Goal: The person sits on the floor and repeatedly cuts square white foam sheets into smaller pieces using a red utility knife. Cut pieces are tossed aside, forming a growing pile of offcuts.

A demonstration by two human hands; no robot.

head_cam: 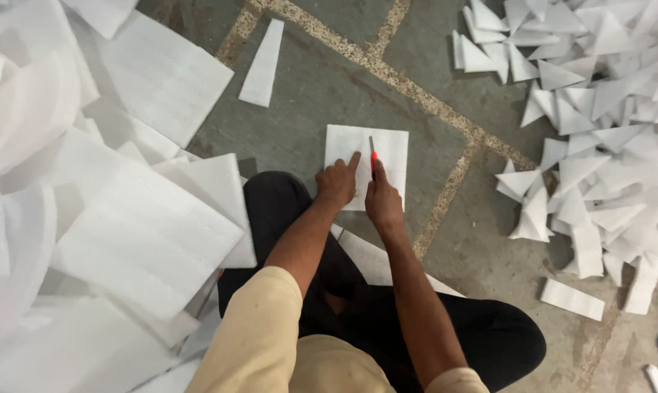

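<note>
Left hand (337, 182) pressing foam square (391, 149) flat, forefinger extended; right hand (382, 204) gripping orange knife (373, 156); foam likely light, soft, sliding unless pinned.

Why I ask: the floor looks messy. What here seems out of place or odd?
Mostly sorted: big foam sheets left, triangle offcuts right. Stray foam strips lie alone at and. The hands, left and right, work a knife on one square.

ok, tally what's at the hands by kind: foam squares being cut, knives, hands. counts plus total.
White foam square under the hands: 1
Orange-handled knife: 1
Hands: 2, left hand pressing the square, right hand holding the knife
Total: 4
The foam piles at the sides are too overlapped to count.
</note>
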